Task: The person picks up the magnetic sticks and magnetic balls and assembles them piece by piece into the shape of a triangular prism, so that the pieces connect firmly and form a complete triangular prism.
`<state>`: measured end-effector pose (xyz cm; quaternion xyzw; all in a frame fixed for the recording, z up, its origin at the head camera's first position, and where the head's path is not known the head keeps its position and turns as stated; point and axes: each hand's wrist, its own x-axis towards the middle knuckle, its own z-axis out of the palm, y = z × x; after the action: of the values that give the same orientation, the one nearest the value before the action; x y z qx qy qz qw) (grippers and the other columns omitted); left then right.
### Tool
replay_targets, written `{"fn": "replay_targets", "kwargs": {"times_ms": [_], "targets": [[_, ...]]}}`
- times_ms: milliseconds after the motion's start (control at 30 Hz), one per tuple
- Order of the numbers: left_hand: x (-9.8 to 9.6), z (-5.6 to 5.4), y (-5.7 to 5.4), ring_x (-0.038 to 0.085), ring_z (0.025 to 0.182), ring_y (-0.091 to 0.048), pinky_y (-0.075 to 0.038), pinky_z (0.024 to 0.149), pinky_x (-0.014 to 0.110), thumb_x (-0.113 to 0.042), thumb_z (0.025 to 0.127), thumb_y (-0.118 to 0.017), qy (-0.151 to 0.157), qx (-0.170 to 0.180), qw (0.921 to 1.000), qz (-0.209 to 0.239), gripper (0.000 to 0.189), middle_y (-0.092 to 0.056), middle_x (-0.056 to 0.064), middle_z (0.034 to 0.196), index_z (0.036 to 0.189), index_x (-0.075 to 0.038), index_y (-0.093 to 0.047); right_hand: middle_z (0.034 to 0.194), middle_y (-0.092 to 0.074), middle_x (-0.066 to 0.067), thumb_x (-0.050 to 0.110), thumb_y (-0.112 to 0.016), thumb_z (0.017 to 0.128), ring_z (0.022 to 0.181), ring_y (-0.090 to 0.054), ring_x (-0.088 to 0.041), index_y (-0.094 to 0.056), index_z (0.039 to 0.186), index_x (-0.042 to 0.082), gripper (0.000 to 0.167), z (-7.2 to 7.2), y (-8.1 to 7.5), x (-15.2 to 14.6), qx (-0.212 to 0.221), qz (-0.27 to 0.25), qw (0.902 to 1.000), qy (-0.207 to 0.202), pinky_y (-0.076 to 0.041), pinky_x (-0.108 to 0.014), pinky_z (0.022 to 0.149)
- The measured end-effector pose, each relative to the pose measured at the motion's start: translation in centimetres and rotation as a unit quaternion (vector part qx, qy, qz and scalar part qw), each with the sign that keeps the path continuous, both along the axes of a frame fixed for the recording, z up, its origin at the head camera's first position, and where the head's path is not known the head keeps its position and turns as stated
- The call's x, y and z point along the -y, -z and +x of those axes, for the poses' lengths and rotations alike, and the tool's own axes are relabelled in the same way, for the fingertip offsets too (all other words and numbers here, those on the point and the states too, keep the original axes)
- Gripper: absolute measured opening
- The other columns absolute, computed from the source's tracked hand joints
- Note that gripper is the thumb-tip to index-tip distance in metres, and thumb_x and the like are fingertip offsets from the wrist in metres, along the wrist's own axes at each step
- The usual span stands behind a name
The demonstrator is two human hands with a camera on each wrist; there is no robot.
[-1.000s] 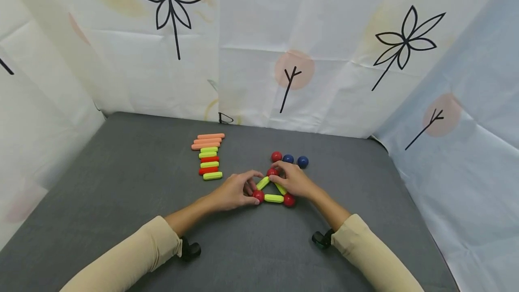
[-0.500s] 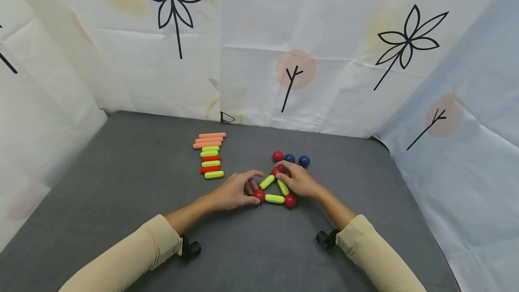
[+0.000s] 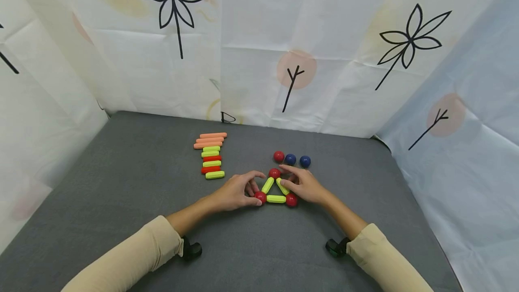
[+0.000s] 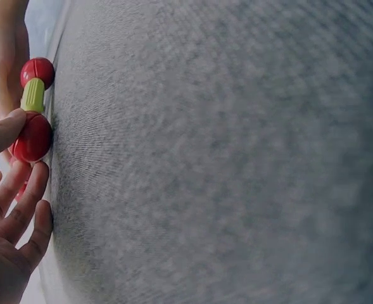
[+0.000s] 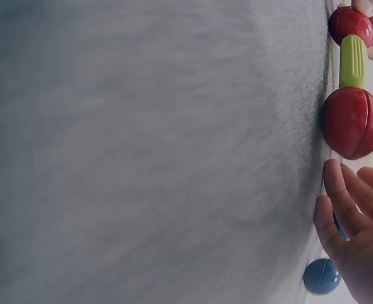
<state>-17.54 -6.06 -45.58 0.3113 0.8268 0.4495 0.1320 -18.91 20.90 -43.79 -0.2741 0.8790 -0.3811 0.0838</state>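
Observation:
Three red balls and three yellow-green rods form a triangle on the table in the head view. My left hand [image 3: 237, 191] pinches the left red ball [image 3: 261, 197] between thumb and fingers; its thumb lies on the ball in the left wrist view. The bottom rod [image 3: 276, 199] runs to the right red ball [image 3: 291, 200]. The left rod [image 3: 267, 185] and right rod [image 3: 281, 186] lead up to the top red ball [image 3: 274, 173]. My right hand [image 3: 306, 186] hovers around the right rod, its fingers spread and loosely extended in the right wrist view, gripping nothing visible.
A loose red ball [image 3: 278, 156] and two blue balls, one at the right end [image 3: 305, 161], lie behind the triangle. To the left is a column of short yellow-green and red rods [image 3: 211, 158], with orange rods [image 3: 210, 139] behind. Printed cloth [image 3: 259, 21] encloses the grey table [image 3: 162, 157].
My right hand has let go of the top red ball and drawn back rightward. That ball has shifted, and the left rod now meets the left ball. My left hand stays on its ball.

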Motion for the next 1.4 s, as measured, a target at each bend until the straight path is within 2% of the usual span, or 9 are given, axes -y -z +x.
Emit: {"fn": "replay_targets", "kwargs": {"times_ms": [133, 233, 367, 500, 633, 733, 900, 1167, 1400], "targets": [[0.0, 0.0, 0.1, 0.008, 0.084, -0.062, -0.053, 0.080, 0.028, -0.020, 0.083, -0.083, 0.001, 0.003, 1.0000, 0.009, 0.066, -0.065, -0.007, 0.096, 0.140, -0.009, -0.050, 0.128, -0.063, -0.019, 0.017, -0.066, 0.096, 0.089, -0.066, -0.020, -0.046, 0.145, -0.001, 0.055, 1.4, -0.1, -1.6, 0.009, -0.006, 0.9999, 0.002, -0.051, -0.033, 0.075], [0.8, -0.1, -0.2, 0.009, 0.082, -0.063, -0.054, 0.079, 0.028, -0.017, 0.084, -0.082, -0.007, 0.001, 0.9999, 0.014, 0.064, -0.066, -0.006, 0.094, 0.138, -0.006, -0.052, 0.128, -0.063, -0.017, 0.018, -0.071, 0.093, 0.091, -0.065, -0.020, -0.045, 0.146, 0.001, 0.061, 2.3, -0.1, -2.6, 0.019, -0.011, 0.9997, -0.008, -0.051, -0.037, 0.080], [3.3, -0.6, -0.9, 0.010, 0.078, -0.062, -0.054, 0.073, 0.027, -0.014, 0.085, -0.081, -0.029, -0.022, 0.9992, 0.015, 0.054, -0.069, -0.005, 0.091, 0.132, -0.003, -0.057, 0.125, -0.065, -0.011, 0.020, -0.075, 0.090, 0.092, -0.064, -0.019, -0.049, 0.143, 0.002, 0.062, 3.1, 0.0, -3.4, 0.023, -0.010, 0.9990, -0.038, -0.051, -0.035, 0.081], [6.7, -1.1, -1.2, 0.011, 0.080, -0.064, -0.053, 0.071, 0.031, -0.011, 0.083, -0.082, -0.071, -0.074, 0.9947, 0.004, 0.047, -0.071, -0.004, 0.092, 0.126, -0.004, -0.063, 0.121, -0.068, -0.009, 0.019, -0.074, 0.091, 0.090, -0.062, -0.016, -0.053, 0.140, 0.002, 0.056, 3.3, 0.3, -3.6, 0.022, -0.015, 0.9980, -0.057, -0.051, -0.030, 0.077], [9.4, -1.6, -0.8, 0.013, 0.087, -0.067, -0.054, 0.077, 0.038, -0.008, 0.081, -0.083, -0.099, -0.134, 0.9854, -0.031, 0.045, -0.074, -0.002, 0.099, 0.122, -0.005, -0.066, 0.117, -0.069, -0.009, 0.018, -0.073, 0.092, 0.087, -0.061, -0.014, -0.055, 0.138, 0.001, 0.052, 3.4, 0.5, -3.5, 0.027, -0.020, 0.9982, -0.050, -0.052, -0.033, 0.077], [10.5, -1.7, -0.5, 0.017, 0.089, -0.066, -0.053, 0.079, 0.040, -0.007, 0.081, -0.083, -0.105, -0.150, 0.9817, -0.053, 0.045, -0.072, 0.002, 0.107, 0.122, -0.005, -0.067, 0.116, -0.070, -0.009, 0.018, -0.073, 0.092, 0.089, -0.062, -0.017, -0.056, 0.137, 0.000, 0.051, 3.4, 0.6, -3.3, 0.032, -0.020, 0.9985, -0.039, -0.052, -0.034, 0.079], [11.0, -1.6, -0.2, 0.017, 0.089, -0.062, -0.052, 0.079, 0.040, -0.007, 0.080, -0.083, -0.114, -0.152, 0.9791, -0.072, 0.043, -0.070, 0.002, 0.106, 0.120, -0.006, -0.067, 0.114, -0.071, -0.010, 0.018, -0.073, 0.092, 0.095, -0.065, -0.022, -0.056, 0.136, -0.001, 0.051, 3.4, 0.6, -2.8, 0.038, -0.025, 0.9985, -0.030, -0.052, -0.035, 0.081], [10.2, -1.4, -0.2, 0.017, 0.086, -0.060, -0.053, 0.077, 0.041, -0.008, 0.079, -0.085, -0.121, -0.205, 0.9625, -0.130, 0.048, -0.068, 0.005, 0.105, 0.122, -0.007, -0.065, 0.109, -0.071, -0.007, 0.018, -0.074, 0.092, 0.090, -0.063, -0.015, -0.058, 0.133, -0.001, 0.048, 3.3, 0.7, -2.7, 0.035, -0.023, 0.9988, -0.026, -0.052, -0.032, 0.078], [9.2, -1.4, -0.4, 0.017, 0.092, -0.063, -0.054, 0.082, 0.042, -0.007, 0.081, -0.082, -0.084, -0.212, 0.9587, -0.170, 0.044, -0.068, 0.002, 0.102, 0.122, -0.007, -0.066, 0.106, -0.071, -0.005, 0.020, -0.074, 0.092, 0.089, -0.063, -0.013, -0.059, 0.133, 0.000, 0.048, 3.2, 0.8, -2.9, 0.043, -0.015, 0.9987, -0.024, -0.051, -0.027, 0.077]]}}
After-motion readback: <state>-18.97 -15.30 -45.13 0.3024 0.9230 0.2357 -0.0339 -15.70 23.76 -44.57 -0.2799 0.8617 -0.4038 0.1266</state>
